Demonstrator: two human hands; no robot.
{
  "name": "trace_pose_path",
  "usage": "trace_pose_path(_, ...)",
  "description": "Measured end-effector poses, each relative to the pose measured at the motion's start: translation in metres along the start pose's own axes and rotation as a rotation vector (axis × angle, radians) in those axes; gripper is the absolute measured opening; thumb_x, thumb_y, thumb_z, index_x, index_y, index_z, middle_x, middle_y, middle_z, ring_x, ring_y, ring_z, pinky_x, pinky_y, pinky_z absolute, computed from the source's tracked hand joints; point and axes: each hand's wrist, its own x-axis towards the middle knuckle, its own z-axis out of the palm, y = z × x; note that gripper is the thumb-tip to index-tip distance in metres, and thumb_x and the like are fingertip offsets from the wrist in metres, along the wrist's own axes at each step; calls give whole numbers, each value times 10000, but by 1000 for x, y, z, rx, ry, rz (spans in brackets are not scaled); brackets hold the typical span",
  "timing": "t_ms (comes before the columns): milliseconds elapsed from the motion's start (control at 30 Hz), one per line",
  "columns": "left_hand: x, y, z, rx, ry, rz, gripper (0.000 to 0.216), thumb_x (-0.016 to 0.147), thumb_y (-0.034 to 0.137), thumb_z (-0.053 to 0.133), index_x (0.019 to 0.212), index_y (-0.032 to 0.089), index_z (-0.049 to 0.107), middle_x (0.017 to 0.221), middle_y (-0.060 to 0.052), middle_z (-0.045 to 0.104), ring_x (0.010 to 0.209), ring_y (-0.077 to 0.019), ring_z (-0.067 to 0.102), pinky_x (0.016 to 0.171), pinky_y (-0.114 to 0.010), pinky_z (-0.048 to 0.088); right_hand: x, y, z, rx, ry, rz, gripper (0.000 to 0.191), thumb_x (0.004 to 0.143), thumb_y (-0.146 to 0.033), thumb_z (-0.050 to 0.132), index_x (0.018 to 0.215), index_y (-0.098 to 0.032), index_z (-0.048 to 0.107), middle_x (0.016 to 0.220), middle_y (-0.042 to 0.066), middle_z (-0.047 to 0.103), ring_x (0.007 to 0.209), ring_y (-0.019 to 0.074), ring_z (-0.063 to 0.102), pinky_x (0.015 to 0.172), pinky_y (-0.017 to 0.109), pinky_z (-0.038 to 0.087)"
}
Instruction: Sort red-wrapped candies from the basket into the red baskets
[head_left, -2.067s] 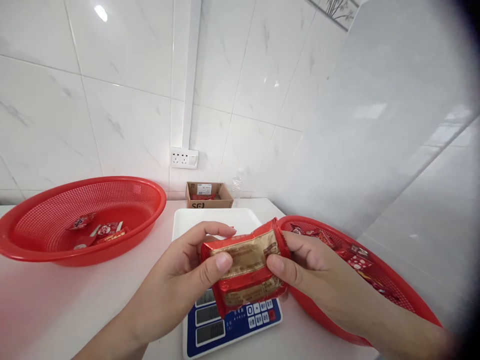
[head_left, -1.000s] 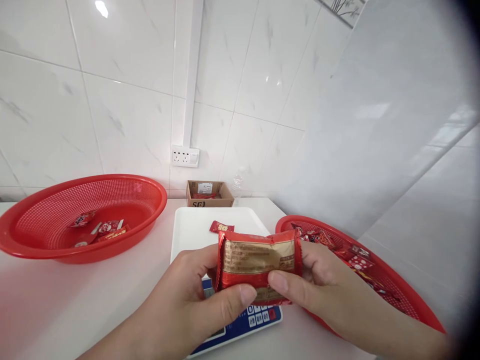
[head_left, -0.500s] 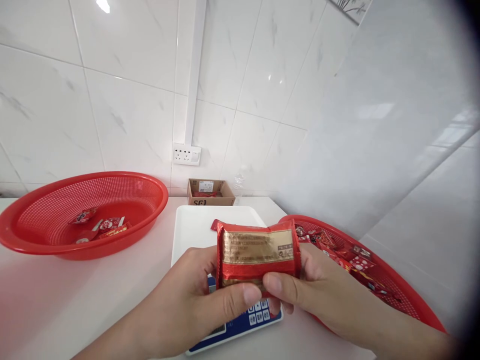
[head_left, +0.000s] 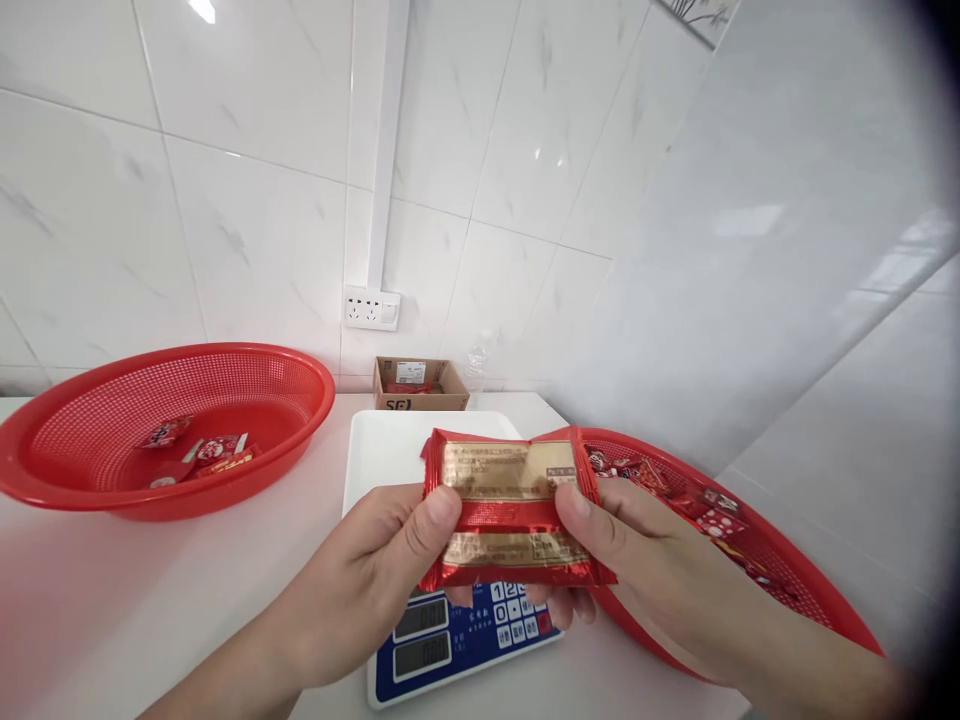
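Two red-and-gold snack packets [head_left: 510, 505] are held together, one above the other, over a digital scale [head_left: 457, 635]. My left hand [head_left: 375, 580] pinches their left end with thumb on top. My right hand [head_left: 637, 570] pinches their right end, fingers curled beneath. The scale has a white weighing tray [head_left: 382, 455] and a blue front panel with displays and keys. The packets hide most of the tray's middle.
A red mesh basket [head_left: 112, 495] at the left holds a few small red packets [head_left: 202, 455]. Another red basket [head_left: 787, 590] at the right holds several red packets. A small cardboard box [head_left: 416, 385] stands at the tiled wall, under a wall socket [head_left: 371, 308].
Both hands have spread the two packets apart so both gold faces show, and lowered them slightly. The small red packet seen on the tray a second ago is now hidden behind them.
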Motion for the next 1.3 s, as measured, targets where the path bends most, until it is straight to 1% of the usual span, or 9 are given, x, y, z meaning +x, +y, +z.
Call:
trace_pose_path(167,0,3,2,8,33,-33,511,920,589,440,941,202,772,745,-34,699,659,-160,581,631,-234,477,2,2,0,21,-4,9,590,877,-666,480,910,-138,741,766,99,699,583,133,585,516,238,411)
trace_pose_path(367,0,3,4,12,64,-38,537,906,618,436,914,197,769,736,-44,684,667,-171,584,617,-244,486,1,0,-1,7,12,9,608,863,-682,487,867,-127,736,740,94,694,573,129,583,508,236,421)
trace_pose_path(467,0,3,4,36,74,-38,539,909,614,435,851,196,770,700,-37,660,641,-164,570,608,-240,481,-1,-2,-2,-25,43,35,551,845,-654,548,870,-134,728,668,57,663,562,131,574,525,245,438)
trace_pose_path(567,0,4,6,17,78,-43,508,901,605,466,814,208,772,679,-25,659,637,-163,574,608,-233,488,-2,-4,-2,-2,98,69,479,798,-610,648,937,-157,715,614,12,619,555,133,564,521,245,443)
trace_pose_path(733,-2,1,11,-20,170,-70,553,896,631,447,800,199,778,621,-20,661,614,-177,601,608,-245,499,0,-3,-4,33,92,78,562,772,-684,618,919,-149,706,646,20,631,570,123,567,517,233,439)
trace_pose_path(900,-1,3,15,-87,200,-101,510,875,627,495,877,208,786,672,-22,713,762,-224,684,636,-256,543,3,4,-7,56,57,40,526,830,-641,590,958,-146,711,701,37,672,584,104,586,516,204,438)
trace_pose_path(1067,-3,5,15,-80,264,-139,423,859,580,557,958,229,770,739,-17,744,876,-256,707,699,-302,580,3,6,-10,68,58,41,515,835,-637,589,935,-147,710,732,51,693,577,96,596,506,190,446)
trace_pose_path(1200,-7,1,13,-65,321,-201,315,825,534,638,900,259,773,765,-14,756,882,-263,708,692,-307,576,2,6,-11,55,64,44,532,823,-652,590,949,-152,725,740,61,701,571,104,599,511,205,459)
trace_pose_path(1300,-5,-4,10,-12,341,-176,312,828,543,626,862,264,761,750,-19,742,858,-267,702,634,-304,564,2,8,-11,39,54,14,517,838,-644,575,912,-158,734,678,40,671,566,109,592,503,207,452)
